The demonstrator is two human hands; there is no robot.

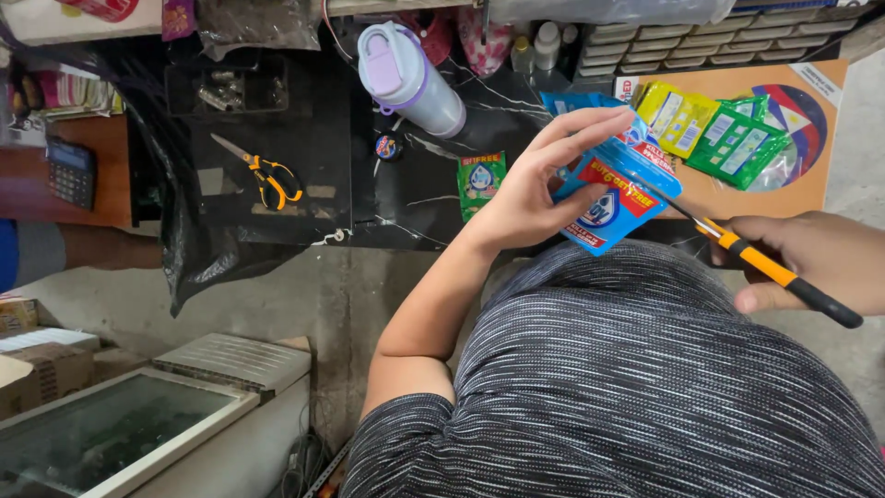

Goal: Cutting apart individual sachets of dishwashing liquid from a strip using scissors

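Meanwhile right hand [811,254] fingers clamp a cutter [770,267] pointing up-left at left-hand-gripped [535,189] sachets [618,198].

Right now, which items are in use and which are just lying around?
In use: left hand holding blue sachets; right hand gripping orange-black scissors, blade at the sachets.

Lying about: second scissors, lilac bottle, green sachet, yellow and green sachets, calculator.

On the dark surface [304,138] ahead of you lie orange-handled scissors [263,175], a lilac bottle [410,78] on its side and a small green sachet [480,181]. Green and yellow packets [714,129] rest to your right, a calculator [71,171] far left.
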